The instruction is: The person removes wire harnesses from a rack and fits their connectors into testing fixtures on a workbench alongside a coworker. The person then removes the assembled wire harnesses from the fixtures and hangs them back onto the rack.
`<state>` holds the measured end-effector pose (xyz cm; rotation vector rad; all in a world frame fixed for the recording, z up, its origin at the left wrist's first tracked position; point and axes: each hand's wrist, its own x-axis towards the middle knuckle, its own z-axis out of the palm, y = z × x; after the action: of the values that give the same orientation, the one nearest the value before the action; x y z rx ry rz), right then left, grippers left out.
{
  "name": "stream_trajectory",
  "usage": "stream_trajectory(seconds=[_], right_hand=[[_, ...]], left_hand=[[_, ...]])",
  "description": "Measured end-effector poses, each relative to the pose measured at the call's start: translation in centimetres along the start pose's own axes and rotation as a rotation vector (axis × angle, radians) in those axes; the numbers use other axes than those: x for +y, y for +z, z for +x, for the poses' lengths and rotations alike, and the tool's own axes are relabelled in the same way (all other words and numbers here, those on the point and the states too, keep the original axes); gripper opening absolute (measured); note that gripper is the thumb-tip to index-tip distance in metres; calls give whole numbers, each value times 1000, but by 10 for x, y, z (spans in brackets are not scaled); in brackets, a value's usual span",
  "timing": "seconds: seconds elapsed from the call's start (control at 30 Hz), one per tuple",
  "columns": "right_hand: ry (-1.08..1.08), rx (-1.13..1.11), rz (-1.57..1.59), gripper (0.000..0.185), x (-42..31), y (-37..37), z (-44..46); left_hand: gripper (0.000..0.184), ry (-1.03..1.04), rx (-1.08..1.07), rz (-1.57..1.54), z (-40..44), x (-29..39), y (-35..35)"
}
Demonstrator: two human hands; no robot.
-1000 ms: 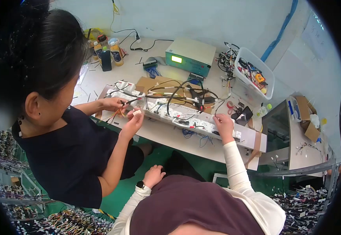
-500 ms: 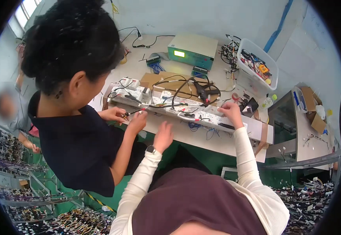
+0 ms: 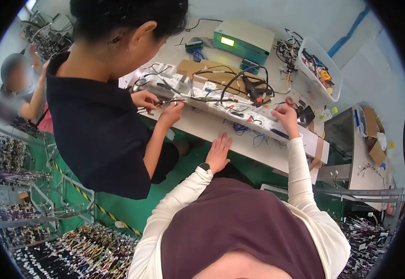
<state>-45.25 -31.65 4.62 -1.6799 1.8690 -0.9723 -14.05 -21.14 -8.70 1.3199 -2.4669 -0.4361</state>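
Observation:
My left hand (image 3: 219,151) lies at the table's front edge, fingers stretched out and holding nothing. My right hand (image 3: 287,117) is at the right part of a long white test fixture (image 3: 212,98), its fingertips bent together against it. Whatever is between them, if anything, is too small to make out. A dark wire harness (image 3: 230,86) loops over the fixture, with a black connector piece (image 3: 251,88) behind it. Left of my hands, a co-worker's hands (image 3: 165,109) hold a dark cable with a red part over the fixture's left side.
A green-fronted tester (image 3: 242,41) with a lit display stands at the back. Right of it is a clear bin (image 3: 321,69) of cables and parts. The co-worker (image 3: 95,121) stands close on my left. Racks of wires (image 3: 81,251) line the lower left.
My left hand has drawn back from the fixture to the table's front edge, its fingers now spread. My right hand stays at the fixture. The view has shifted and the co-worker leans further in.

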Motion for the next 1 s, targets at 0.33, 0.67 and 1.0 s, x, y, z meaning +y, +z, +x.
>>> stream_trajectory(seconds=[0.33, 0.67, 1.0], right_hand=[[20, 43, -52, 22, -3, 1, -1], [-108, 108, -119, 23, 17, 7, 3], [-15, 114, -12, 23, 28, 11, 5]], left_hand=[[104, -11, 21, 38, -4, 4, -2], [108, -6, -25, 125, -1, -1, 9], [110, -33, -10, 157, -5, 7, 0]])
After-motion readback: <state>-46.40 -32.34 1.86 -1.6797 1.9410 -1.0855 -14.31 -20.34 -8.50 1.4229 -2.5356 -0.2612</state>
